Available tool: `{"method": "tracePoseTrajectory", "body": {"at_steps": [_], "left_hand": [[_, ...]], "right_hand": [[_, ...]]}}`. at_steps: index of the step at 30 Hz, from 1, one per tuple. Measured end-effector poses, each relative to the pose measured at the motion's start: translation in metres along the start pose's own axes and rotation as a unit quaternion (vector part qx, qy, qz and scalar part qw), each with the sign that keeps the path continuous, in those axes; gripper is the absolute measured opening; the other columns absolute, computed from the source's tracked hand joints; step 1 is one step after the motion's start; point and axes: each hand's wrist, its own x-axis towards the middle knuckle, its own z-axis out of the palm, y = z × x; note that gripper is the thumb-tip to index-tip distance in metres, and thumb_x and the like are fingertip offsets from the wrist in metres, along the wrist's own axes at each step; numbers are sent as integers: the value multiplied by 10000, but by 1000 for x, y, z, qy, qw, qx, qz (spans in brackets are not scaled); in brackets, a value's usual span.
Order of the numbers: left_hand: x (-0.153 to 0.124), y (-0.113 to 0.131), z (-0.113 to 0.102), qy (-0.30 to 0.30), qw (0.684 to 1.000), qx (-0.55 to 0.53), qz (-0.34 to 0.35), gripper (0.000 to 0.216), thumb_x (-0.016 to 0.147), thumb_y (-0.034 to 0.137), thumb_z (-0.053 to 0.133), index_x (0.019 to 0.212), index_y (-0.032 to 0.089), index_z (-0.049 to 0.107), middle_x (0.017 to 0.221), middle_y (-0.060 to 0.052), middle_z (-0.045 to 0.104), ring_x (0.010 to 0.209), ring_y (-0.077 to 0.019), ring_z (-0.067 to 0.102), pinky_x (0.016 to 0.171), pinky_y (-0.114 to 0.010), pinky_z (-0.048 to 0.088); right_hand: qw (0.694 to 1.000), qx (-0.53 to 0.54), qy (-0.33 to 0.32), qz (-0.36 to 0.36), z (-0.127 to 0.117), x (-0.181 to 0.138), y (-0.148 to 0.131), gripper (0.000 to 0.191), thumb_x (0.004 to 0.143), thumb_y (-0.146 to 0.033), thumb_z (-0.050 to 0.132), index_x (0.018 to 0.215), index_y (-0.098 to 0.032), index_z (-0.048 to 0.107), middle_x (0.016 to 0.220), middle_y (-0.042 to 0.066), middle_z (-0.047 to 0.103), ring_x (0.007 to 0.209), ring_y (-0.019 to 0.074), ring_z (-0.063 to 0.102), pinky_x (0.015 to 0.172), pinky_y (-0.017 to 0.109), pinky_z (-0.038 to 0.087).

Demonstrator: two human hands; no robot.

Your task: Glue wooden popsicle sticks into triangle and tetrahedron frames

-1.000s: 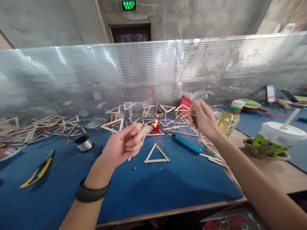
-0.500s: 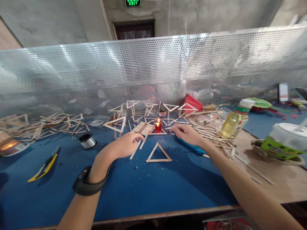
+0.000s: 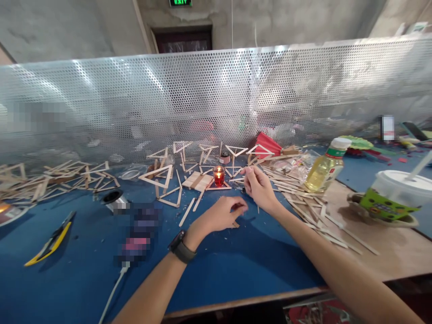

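Observation:
My left hand (image 3: 221,215) is low over the table with bent fingers and a gap between thumb and forefinger; nothing shows in it. Beneath it, a wooden stick triangle is mostly hidden; one corner (image 3: 235,225) peeks out. My right hand (image 3: 259,189) is closed, thumb uppermost, just to the right; what its fingers hold is hidden. A small dark tip (image 3: 243,190) shows beside that hand. Behind both hands a lit candle in a red glass (image 3: 219,176) stands next to a flat bundle of craft sticks (image 3: 199,181). Two loose sticks (image 3: 187,212) lie left of my left hand.
Stick frames (image 3: 165,177) line the perforated metal screen (image 3: 209,90). At left are a wire spool (image 3: 116,201), a yellow cutter (image 3: 52,243) and a blurred device with a cable (image 3: 116,288). Loose sticks (image 3: 313,211), an oil bottle (image 3: 327,166) and a drink cup (image 3: 393,193) stand right.
My left hand has moved right and toward me, covering the stick triangle. My right hand has turned and closed. The blurred device, formerly behind my left arm, now shows.

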Motion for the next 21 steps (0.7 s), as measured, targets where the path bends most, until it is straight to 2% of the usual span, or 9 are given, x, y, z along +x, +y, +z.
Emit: {"method": "tracePoseTrajectory", "body": {"at_steps": [2, 5, 8, 10, 13, 17, 19, 21], "left_hand": [[-2, 0, -3, 10, 999, -41, -5, 321, 1010, 400, 473, 874, 196, 680, 658, -2, 540, 561, -137, 481, 531, -264, 360], [-4, 3, -13, 37, 981, -188, -40, 444, 1021, 525, 423, 757, 193, 550, 602, 48, 358, 501, -103, 335, 479, -241, 281], [-4, 3, -24, 103, 939, -324, -55, 528, 946, 600, 546, 648, 216, 339, 581, 82, 238, 455, -69, 233, 436, -217, 197], [-4, 3, -31, 178, 909, -374, -52, 603, 858, 599, 667, 620, 223, 260, 558, 98, 184, 430, -50, 176, 413, -208, 151], [-5, 6, -42, 311, 866, -392, -30, 654, 760, 521, 787, 585, 217, 235, 521, 110, 147, 413, -35, 134, 390, -205, 135], [-12, 21, -63, 469, 808, -356, 27, 723, 697, 311, 841, 573, 206, 137, 514, 113, 93, 397, -22, 134, 375, -200, 153], [-16, 27, -74, 516, 784, -342, 46, 736, 675, 233, 829, 610, 207, 96, 533, 112, 79, 394, -20, 132, 372, -195, 162], [-18, 28, -81, 541, 774, -326, 48, 716, 676, 201, 805, 633, 211, 90, 543, 111, 79, 393, -22, 131, 371, -193, 174]], "right_hand": [[1000, 3, -4, 5, -1, 1, -1, 405, 945, -644, 545, 924, -241, 575, 539, -81, 384, 414, 92, 317, 394, 227, 278], [999, -10, -33, 18, -4, 1, -3, 418, 937, -650, 551, 910, -234, 580, 525, -83, 392, 397, 87, 324, 378, 221, 277], [995, -35, -80, 46, -8, 1, -2, 431, 946, -661, 522, 919, -233, 570, 517, -83, 422, 367, 87, 348, 356, 219, 266], [991, -57, -102, 58, -12, 2, 2, 440, 958, -667, 488, 927, -235, 565, 524, -75, 458, 363, 95, 386, 358, 225, 283], [986, -88, -121, 65, -18, 5, 9, 463, 961, -669, 475, 920, -223, 592, 529, -56, 489, 399, 104, 418, 387, 232, 304], [983, -88, -143, 80, -26, 10, 13, 478, 939, -664, 517, 912, -200, 631, 481, -70, 444, 405, 93, 360, 403, 223, 283], [987, -50, -117, 98, -27, 12, 14, 468, 915, -670, 544, 928, -208, 617, 477, -85, 428, 380, 83, 306, 378, 216, 247], [992, -5, -65, 107, -27, 14, 14, 457, 886, -676, 577, 939, -222, 593, 500, -86, 454, 375, 83, 327, 362, 209, 252]]}}
